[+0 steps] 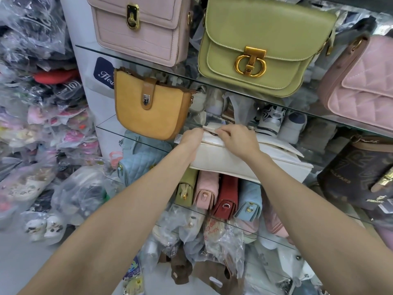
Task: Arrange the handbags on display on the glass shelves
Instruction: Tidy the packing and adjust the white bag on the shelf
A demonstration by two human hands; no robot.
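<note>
A cream white handbag (pixel 251 160) lies flat on the middle glass shelf (pixel 110 124), its top toward the back. My left hand (pixel 191 137) and my right hand (pixel 236 139) both grip its far upper edge, fingers curled over the flap and strap. Left of them an orange-tan bucket bag (pixel 148 107) stands upright on the same shelf. On the upper glass shelf (pixel 119 57) stand a pale pink bag (pixel 140 28), an olive green bag (pixel 261 52) with a gold clasp and a quilted pink bag (pixel 361 86).
Below the white bag a row of green, pink, red and blue bags (pixel 217 192) stands on a lower shelf. A quilted light blue bag (pixel 138 162) sits at left, a dark brown printed bag (pixel 359 177) at right. Plastic-wrapped goods (pixel 42 124) pile up left and on the floor.
</note>
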